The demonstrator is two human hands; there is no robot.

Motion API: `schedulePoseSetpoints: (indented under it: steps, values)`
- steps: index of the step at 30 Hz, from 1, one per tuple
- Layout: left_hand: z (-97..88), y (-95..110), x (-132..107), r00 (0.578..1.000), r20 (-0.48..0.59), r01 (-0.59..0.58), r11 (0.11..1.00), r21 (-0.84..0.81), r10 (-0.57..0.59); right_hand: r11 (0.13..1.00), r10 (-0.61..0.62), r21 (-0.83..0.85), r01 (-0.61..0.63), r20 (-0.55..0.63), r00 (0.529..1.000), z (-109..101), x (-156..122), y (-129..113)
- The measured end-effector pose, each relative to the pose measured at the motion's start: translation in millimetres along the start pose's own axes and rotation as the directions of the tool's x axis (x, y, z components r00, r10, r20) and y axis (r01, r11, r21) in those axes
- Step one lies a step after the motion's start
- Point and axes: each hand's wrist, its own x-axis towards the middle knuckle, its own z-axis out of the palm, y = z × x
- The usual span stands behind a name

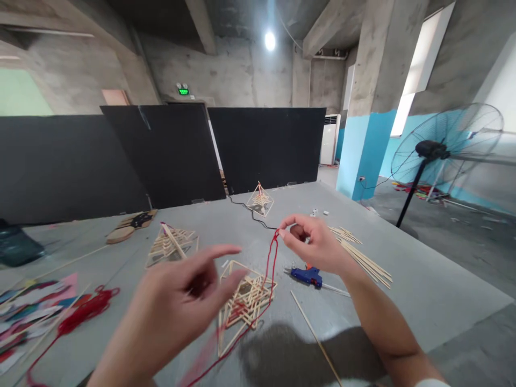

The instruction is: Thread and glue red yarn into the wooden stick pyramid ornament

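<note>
My right hand [312, 242] pinches a looped strand of red yarn [274, 252] between thumb and fingertips, held above the table. From there the yarn hangs down across a wooden stick frame [252, 293] and runs toward the lower left, partly blurred. My left hand [181, 306] is nearer the camera, its thumb and forefinger apart with nothing visible between them. It covers the left edge of the stick frame. A blue glue gun [307, 276] lies on the table just below my right hand.
Loose sticks [365, 258] lie to the right, and one thin stick [314, 333] in front. Other stick frames stand at the left [173, 244] and back [260, 200]. A red yarn bundle [88, 309] rests beside coloured scraps [36, 312]. A black cable [256, 215] crosses the tabletop.
</note>
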Motion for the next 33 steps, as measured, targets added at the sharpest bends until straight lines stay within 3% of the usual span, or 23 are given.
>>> schedulePoseSetpoints:
  steps: [2, 4, 9, 19, 25, 30, 33]
  values:
    - [11.2, 1.8, 17.1, 0.993, 0.11, -0.045, 0.993, 0.11, 0.033, 1.0, -0.014, 0.021, 0.014, 0.037, 0.999, -0.2, -5.7, -6.1]
    - [19.8, 5.9, 27.8, 0.985, 0.154, -0.095, 0.993, 0.075, 0.082, 0.999, -0.024, 0.027, 0.022, 0.066, 0.998, -0.7, -9.6, -10.0]
    - [33.6, 19.3, 33.5, 0.989, 0.036, -0.125, 0.936, -0.33, 0.144, 0.997, -0.064, 0.043, 0.06, 0.112, 0.992, -1.0, -13.1, -13.2]
    - [46.5, 32.8, 41.8, 0.993, -0.021, -0.115, 0.884, -0.454, 0.118, 0.998, -0.053, 0.04, 0.048, 0.144, 0.988, 1.0, -12.9, -15.5]
    - [50.1, 32.9, 47.2, 0.999, 0.034, -0.013, 0.866, -0.5, 0.035, 0.996, -0.084, 0.005, 0.084, 0.097, 0.992, 2.4, -11.7, -13.8]
    - [54.6, 29.0, 48.1, 0.994, -0.076, 0.035, 0.883, -0.469, -0.08, 0.977, -0.179, -0.135, 0.167, -0.081, 0.981, 5.2, -16.1, -14.1]
    - [55.5, 28.8, 47.5, 0.988, -0.119, 0.038, 0.896, -0.443, -0.101, 0.952, -0.239, -0.214, 0.219, -0.072, 0.968, 8.9, -20.2, -14.6]
